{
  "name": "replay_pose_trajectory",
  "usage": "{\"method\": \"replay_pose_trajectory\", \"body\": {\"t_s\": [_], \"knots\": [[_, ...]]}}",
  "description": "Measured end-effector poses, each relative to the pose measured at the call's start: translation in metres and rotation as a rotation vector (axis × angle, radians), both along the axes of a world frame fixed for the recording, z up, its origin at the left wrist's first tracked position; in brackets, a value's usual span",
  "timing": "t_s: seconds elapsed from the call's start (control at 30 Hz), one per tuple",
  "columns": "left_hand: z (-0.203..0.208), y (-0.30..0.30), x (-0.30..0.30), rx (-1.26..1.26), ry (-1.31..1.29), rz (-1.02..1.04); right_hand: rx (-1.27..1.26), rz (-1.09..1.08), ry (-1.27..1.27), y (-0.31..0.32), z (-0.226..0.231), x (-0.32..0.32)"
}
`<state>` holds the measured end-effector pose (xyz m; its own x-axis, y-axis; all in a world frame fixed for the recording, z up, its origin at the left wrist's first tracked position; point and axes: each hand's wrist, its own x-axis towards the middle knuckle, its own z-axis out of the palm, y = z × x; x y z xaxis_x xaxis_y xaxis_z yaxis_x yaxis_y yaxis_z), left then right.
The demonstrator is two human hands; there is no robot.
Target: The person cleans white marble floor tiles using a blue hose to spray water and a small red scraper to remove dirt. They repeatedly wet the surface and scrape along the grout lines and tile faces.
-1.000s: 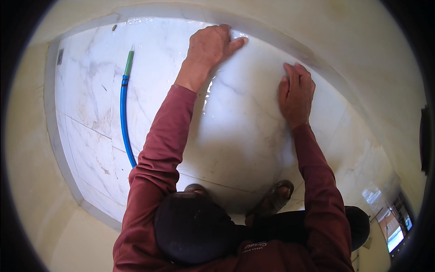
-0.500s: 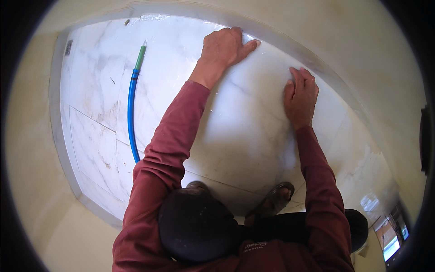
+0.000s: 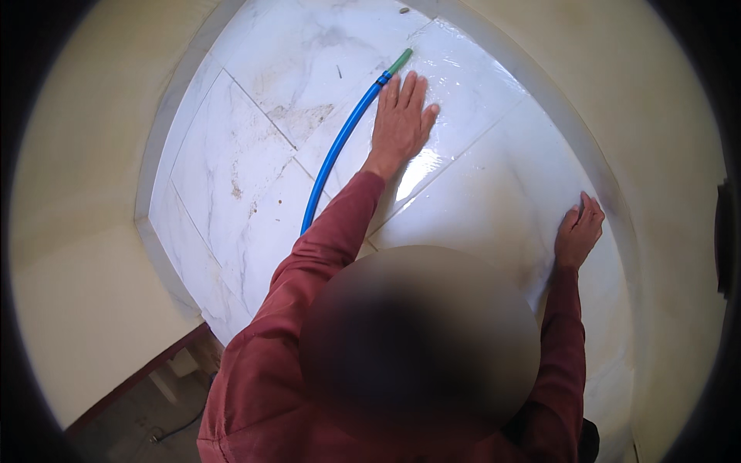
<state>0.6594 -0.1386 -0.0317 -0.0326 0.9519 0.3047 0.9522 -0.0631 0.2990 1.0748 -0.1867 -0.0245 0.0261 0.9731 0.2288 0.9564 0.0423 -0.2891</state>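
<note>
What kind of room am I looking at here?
Probably an indoor room being rinsed, possibly a bathroom, though I can't be sure. The marble-patterned floor tiles look wet, a blue hose lies across them, and plain cream walls surround them.

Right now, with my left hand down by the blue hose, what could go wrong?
Your left hand could slip: the tiles ahead of it shine as if wet. The blue hose lies close beside that hand, so a sweep might knock its green end aside. Dirt marks lie on the tiles left of the hose; if wetted, they may smear.
</note>
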Motion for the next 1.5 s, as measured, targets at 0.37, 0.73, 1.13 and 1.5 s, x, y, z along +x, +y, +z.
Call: {"method": "replay_pose_trajectory", "body": {"t_s": [0.37,0.73,1.13,1.5], "knots": [[0.000,-0.072,-0.083,0.006,0.087,0.267,-0.006,0.020,0.018,-0.002,0.001,0.002],[0.048,-0.177,-0.071,0.146,0.056,0.281,0.050,0.056,0.014,-0.003,0.010,0.006],[0.098,-0.332,-0.161,-0.220,0.015,0.627,0.013,0.048,0.011,-0.004,0.005,0.006],[0.132,-0.587,-0.196,-0.402,0.053,0.967,0.026,0.042,0.065,-0.001,-0.004,0.008]]}}
